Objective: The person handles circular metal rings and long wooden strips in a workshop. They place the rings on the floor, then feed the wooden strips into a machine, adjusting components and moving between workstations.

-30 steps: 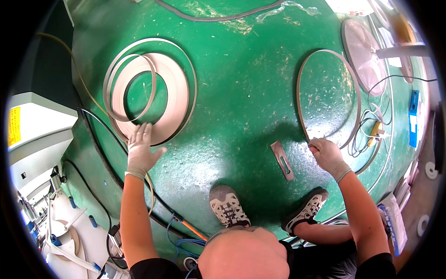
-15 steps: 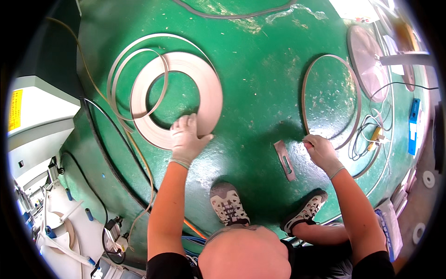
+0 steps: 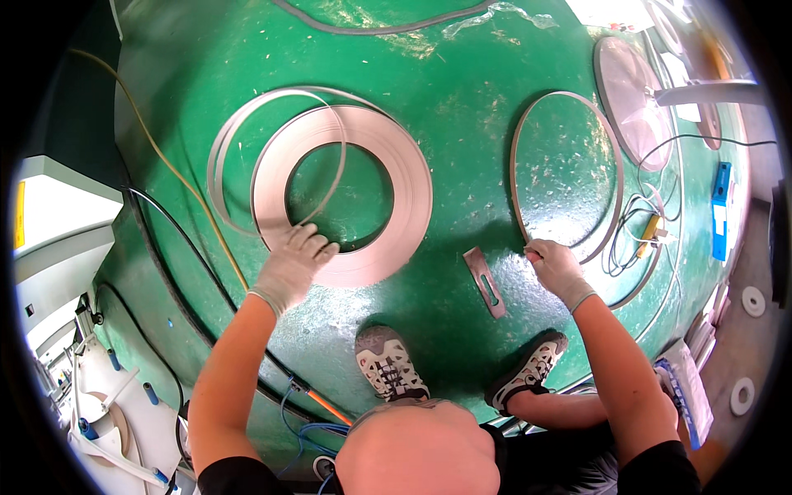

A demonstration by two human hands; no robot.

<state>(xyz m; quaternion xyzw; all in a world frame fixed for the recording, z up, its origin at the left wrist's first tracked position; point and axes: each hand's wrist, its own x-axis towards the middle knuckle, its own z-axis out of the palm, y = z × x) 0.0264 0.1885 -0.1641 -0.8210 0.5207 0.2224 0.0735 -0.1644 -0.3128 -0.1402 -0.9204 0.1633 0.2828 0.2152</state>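
A large flat coil of pale edge-banding strip [image 3: 411, 194] lies on the green floor at left centre. Loose turns of strip [image 3: 216, 157] rise over its left side. My left hand [image 3: 290, 262], in a whitish glove, reaches over the coil's near left rim with fingers extended beside the loose turn; whether it touches that turn I cannot tell. At the right, my gloved right hand [image 3: 558, 268] is closed in a pinch on the lower left of a big single loop of strip [image 3: 513, 157]. A slotted metal plate [image 3: 484, 283] lies on the floor between the hands.
Black and tan cables [image 3: 177, 272] run along the left beside a white machine [image 3: 62, 223]. A round disc on a stand [image 3: 629, 103], a blue box [image 3: 721, 210] and a wire with a yellow connector [image 3: 649, 235] occupy the right. My shoes [image 3: 389, 363] stand close by.
The coil has shifted to the right and slightly nearer, and its loose turns have changed shape. My left hand has moved to the coil's near left rim. My right hand keeps its pinch.
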